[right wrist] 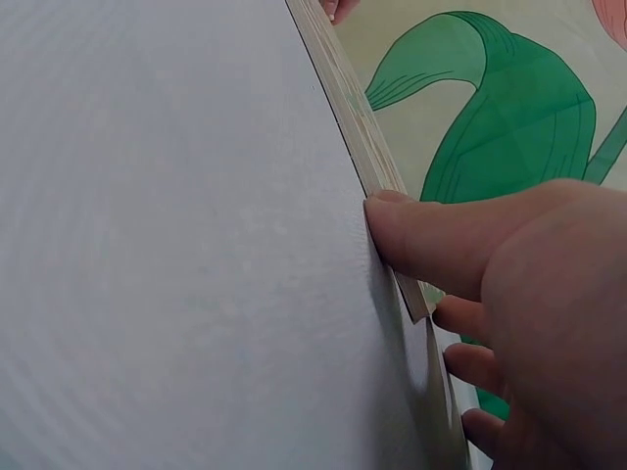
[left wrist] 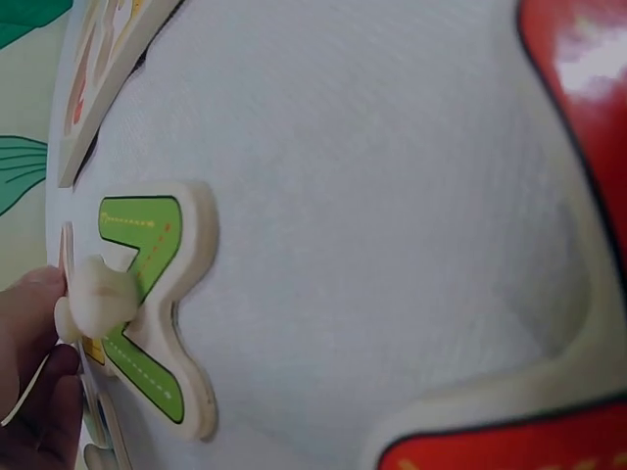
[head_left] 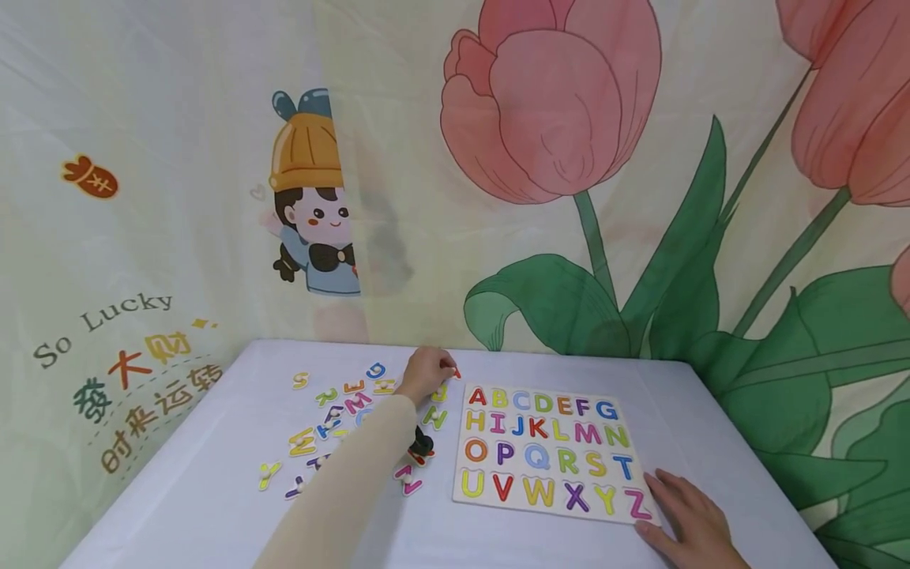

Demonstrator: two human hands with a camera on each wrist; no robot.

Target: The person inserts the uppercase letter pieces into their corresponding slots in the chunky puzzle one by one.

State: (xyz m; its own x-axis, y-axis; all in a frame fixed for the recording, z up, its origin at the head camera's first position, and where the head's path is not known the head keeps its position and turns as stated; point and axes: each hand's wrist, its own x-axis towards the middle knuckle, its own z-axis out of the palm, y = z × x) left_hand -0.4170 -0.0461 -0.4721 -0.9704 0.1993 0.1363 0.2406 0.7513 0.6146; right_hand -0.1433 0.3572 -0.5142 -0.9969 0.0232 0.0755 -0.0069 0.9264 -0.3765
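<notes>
My left hand reaches over the far side of the table and pinches a red letter A piece between thumb and fingers. In the left wrist view, its fingertips are at a small knob on a piece seen edge-on. Close by lies a green letter N piece with a wooden knob. My right hand rests at the near right corner of the alphabet board. Its thumb presses the board's near edge, while the other fingers lie loosely extended along the right side.
Several knobbed letter pieces lie scattered left of the board, among them a yellow Y, a pink Z and a yellow S. My left sleeve covers some of them. A printed curtain hangs behind the white table.
</notes>
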